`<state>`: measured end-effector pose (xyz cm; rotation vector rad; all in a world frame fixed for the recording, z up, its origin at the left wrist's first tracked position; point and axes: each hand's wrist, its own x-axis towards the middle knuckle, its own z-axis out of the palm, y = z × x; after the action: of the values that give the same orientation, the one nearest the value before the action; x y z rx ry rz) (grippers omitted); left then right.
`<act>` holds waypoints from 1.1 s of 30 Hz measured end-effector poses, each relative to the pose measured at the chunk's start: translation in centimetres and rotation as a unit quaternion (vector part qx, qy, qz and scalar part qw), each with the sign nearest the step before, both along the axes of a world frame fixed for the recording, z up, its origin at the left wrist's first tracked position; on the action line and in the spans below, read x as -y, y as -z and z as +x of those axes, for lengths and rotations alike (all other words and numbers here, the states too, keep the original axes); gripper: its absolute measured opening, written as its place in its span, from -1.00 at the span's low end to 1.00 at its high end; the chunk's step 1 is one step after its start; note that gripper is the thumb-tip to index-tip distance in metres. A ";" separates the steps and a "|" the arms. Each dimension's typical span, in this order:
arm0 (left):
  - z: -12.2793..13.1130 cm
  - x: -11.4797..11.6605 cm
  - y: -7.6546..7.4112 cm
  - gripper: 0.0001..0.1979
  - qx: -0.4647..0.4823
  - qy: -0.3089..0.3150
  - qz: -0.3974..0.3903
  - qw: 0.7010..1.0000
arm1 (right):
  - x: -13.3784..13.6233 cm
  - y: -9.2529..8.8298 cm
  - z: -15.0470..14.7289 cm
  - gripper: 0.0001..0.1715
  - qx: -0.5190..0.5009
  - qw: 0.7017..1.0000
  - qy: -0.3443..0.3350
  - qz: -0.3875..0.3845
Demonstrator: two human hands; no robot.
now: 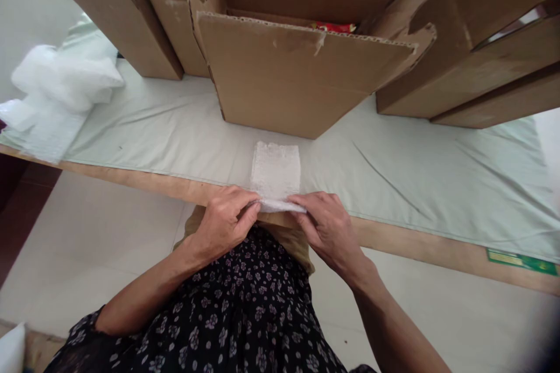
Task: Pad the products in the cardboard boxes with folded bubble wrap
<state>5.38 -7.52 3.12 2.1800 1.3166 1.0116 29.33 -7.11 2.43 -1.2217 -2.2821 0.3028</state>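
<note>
A small white sheet that looks like bubble wrap (276, 170) lies at the front edge of the cloth-covered table, its near end rolled or folded over. My left hand (227, 213) pinches the left end of that fold between thumb and fingers. At the right end, my right hand (326, 224) grips the fold in the same way. Whether anything is inside the fold is hidden. Just beyond the sheet stands an open cardboard box (297, 78) with a red packet (335, 27) showing inside it.
More cardboard boxes stand at the back left (149, 29) and back right (472, 58). A heap of white bubble wrap (65, 78) rests on the table's left end. The pale green cloth (394, 157) is slightly creased. A green label (520, 260) is on the wooden edge at right.
</note>
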 end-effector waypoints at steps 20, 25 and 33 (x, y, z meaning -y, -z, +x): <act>-0.4 -0.6 -0.2 -0.79 -0.080 0.056 0.074 0.992 | -0.5 0.0 -0.6 -0.83 -0.032 0.999 0.006 0.044; 0.0 -1.9 0.3 -0.82 -0.049 0.004 0.037 0.998 | 0.0 -0.8 -0.2 -0.76 -0.078 0.994 0.065 0.044; 0.5 -2.9 0.3 -0.75 -0.075 -0.094 0.007 0.993 | -1.5 0.3 -1.0 -0.77 0.043 0.996 0.010 0.077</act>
<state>5.93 -4.62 2.78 2.2119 1.6133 0.9418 28.36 -5.64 2.15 -1.1994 -2.3155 0.0664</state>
